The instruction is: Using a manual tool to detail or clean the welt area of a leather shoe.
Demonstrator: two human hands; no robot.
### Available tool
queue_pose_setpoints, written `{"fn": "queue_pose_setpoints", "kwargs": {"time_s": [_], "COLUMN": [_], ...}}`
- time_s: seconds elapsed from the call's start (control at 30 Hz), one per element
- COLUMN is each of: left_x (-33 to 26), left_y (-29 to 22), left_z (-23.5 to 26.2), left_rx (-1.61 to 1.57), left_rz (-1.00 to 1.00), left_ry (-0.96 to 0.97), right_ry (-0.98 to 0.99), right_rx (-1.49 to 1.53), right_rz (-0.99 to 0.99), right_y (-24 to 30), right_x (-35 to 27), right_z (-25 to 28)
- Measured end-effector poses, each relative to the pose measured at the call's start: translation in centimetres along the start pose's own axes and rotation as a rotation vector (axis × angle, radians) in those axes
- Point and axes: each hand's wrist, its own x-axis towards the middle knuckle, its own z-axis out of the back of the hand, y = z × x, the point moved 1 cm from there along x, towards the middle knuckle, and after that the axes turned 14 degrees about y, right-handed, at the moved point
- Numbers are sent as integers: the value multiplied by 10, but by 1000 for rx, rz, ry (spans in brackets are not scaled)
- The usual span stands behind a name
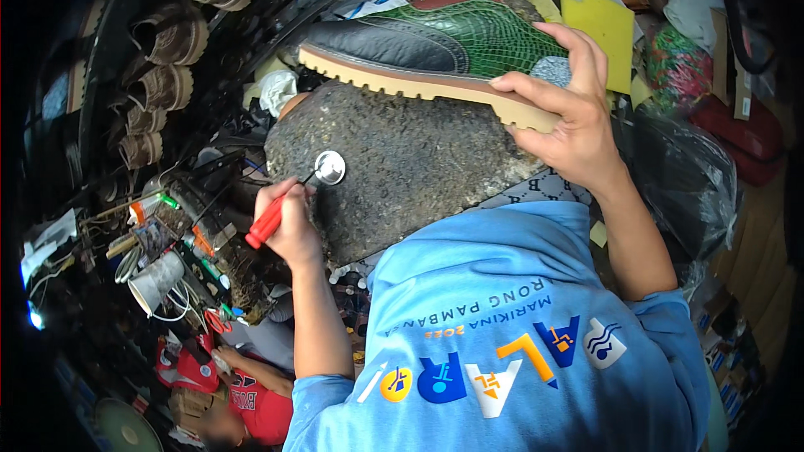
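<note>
My left hand (289, 222) is closed around a red-handled tool (265, 226) with a thin dark shaft. Its tip reaches a small round shiny white dish or lid (330, 167) on a large rough dark stone (402, 163). With fingers and thumb, my right hand (578, 109) grips the heel end of a shoe (402, 46). The shoe lies tilted along the stone's far edge, toe to the left. It has a black toe, green scaly-textured sides, a reddish-brown part at the top, and a thick tan lugged sole facing me.
Several brown shoes (172, 40) stand in a row at the far left. Tools, wires and a white cup (157, 283) clutter the left side. A person in a red shirt (258, 406) is at the lower left. Plastic bags (682, 172) and yellow sheets (596, 38) lie on the right.
</note>
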Motion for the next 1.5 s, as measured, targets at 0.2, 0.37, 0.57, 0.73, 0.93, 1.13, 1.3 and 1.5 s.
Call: {"fn": "queue_pose_setpoints", "kwargs": {"time_s": [0.2, 0.37, 0.57, 0.73, 0.93, 1.13, 1.3, 1.5], "left_x": [0, 4, 10, 20, 31, 31, 28, 29], "left_y": [18, 20, 5, -58, -74, -71, -77, -78], "left_z": [2, -2, -8, -66, -130, -145, -151, -149], "left_rx": [121, 138, -236, -439, -209, -208, -223, -147], "left_rz": [-46, -36, 5, -379, -458, -372, -327, -338], "left_ry": [18, 26, -97, 364, 543, 498, 436, 462], "right_ry": [0, -6, -1, -24, -24, -24, -32, -41], "right_rx": [18, 15, 21, 33, 29, 53, 65, 71], "right_rz": [-6, 2, 8, 31, 6, -8, -14, -17], "right_y": [2, -1, -3, -2, 0, -4, -7, -6], "right_x": [0, -1, 0, -3, -2, -7, -8, -7], "right_z": [-4, -2, -7, -5, -4, -7, -9, -10]}}
